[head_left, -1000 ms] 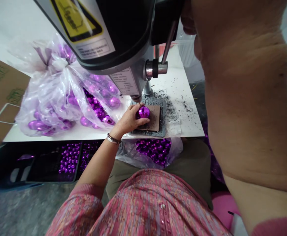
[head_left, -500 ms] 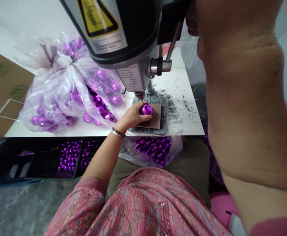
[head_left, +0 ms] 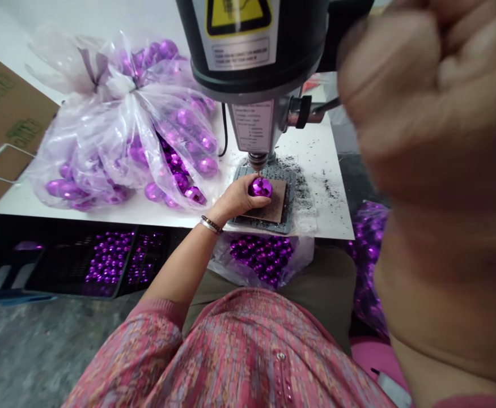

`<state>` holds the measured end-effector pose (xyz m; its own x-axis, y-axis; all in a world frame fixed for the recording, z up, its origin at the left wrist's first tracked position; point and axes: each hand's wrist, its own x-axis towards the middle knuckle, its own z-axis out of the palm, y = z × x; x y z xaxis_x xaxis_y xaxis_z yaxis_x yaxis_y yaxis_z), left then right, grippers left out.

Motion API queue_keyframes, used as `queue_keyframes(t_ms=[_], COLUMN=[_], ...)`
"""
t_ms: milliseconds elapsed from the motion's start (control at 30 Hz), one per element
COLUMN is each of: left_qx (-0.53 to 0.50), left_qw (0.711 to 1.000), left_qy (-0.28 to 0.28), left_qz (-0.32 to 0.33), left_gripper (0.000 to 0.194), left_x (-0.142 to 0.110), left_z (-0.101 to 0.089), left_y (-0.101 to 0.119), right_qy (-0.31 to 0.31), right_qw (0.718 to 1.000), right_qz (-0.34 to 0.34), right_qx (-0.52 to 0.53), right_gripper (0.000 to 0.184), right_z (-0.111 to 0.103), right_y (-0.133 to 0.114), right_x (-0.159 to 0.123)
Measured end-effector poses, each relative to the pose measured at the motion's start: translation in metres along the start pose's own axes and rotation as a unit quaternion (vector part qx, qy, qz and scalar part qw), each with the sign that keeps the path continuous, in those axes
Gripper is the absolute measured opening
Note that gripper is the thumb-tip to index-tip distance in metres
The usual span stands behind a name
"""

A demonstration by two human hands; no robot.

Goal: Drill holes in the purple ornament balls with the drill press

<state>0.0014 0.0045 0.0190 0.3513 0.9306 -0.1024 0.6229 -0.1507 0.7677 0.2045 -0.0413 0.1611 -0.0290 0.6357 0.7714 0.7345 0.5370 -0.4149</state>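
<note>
My left hand (head_left: pixel 243 196) is closed around a shiny purple faceted ball (head_left: pixel 260 187), holding it on a square brown board (head_left: pixel 275 205) on the grey base of a drill press (head_left: pixel 258 73). Directly above the ball is the drill bit (head_left: pixel 259 174), its tip meeting the top of the ball as far as I can see. Large and blurred at the upper right, my right hand (head_left: pixel 426 96) is a fist around the drill press lever (head_left: pixel 329 105); its grip end is hidden in the fingers.
Clear plastic bags (head_left: pixel 124 136) of purple balls crowd the table's left side, beside a cardboard box (head_left: pixel 12 113). Dark shavings (head_left: pixel 302 187) lie around the base. Below the table edge are an open bag of balls (head_left: pixel 265 258) and black crates (head_left: pixel 69 266) with more.
The lever has swung down from pointing upward to pointing right, and my right fist has come lower into view with it. My left hand still holds the ball. The camera view has shifted slightly.
</note>
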Motion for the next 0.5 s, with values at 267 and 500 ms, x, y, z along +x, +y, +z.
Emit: queue_keyframes(t_ms=[267,500], left_qx=[0.011,0.007], left_qw=[0.999,0.999], left_qy=[0.009,0.015], left_qz=[0.039,0.048], left_gripper=[0.033,0.036], left_x=[0.0,-0.002], left_z=[0.001,0.0], left_y=[-0.005,-0.002], right_qy=[0.03,0.072], right_qw=[0.988,0.983], right_qz=[-0.126,-0.147], right_qx=[-0.079,-0.08], right_gripper=[0.025,0.017], right_z=[0.009,0.02], right_y=[-0.003,0.002], right_x=[-0.047,-0.06])
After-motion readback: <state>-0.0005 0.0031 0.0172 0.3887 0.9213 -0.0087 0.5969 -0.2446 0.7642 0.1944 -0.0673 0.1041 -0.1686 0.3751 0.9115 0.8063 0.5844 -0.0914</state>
